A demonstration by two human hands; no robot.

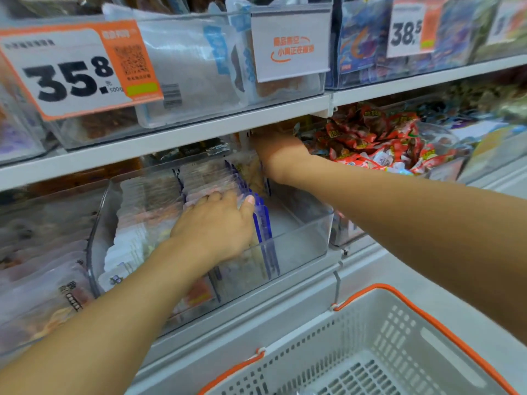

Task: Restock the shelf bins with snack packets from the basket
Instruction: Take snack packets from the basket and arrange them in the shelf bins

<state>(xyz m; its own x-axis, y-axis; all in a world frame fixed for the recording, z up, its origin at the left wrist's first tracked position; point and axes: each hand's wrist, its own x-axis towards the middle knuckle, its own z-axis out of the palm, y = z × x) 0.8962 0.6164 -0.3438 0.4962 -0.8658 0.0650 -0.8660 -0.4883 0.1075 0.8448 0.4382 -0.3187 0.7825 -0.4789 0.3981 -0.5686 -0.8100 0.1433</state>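
While I watch from the head view, the 35.8 price tag point(77, 72) hangs on the upper shelf, up and left of my left hand point(216, 226). That hand lies palm-down in the clear shelf bin point(299, 238), fingers fairly straight and pressing on the upright row of snack packets point(199, 183), thumb against the blue-edged ones at the row's right end. Just right of the thumb, the bin floor is bare. Beyond and above it, my right hand point(278, 155) reaches to the back of the same bin under the shelf edge (its fingers are hidden, so I cannot tell whether it grips anything). Right of that wrist sits a bin heaped with red-wrapped snacks point(376, 141). Below my right forearm, the grey basket point(399, 337) with orange handles stands near the shelf front.
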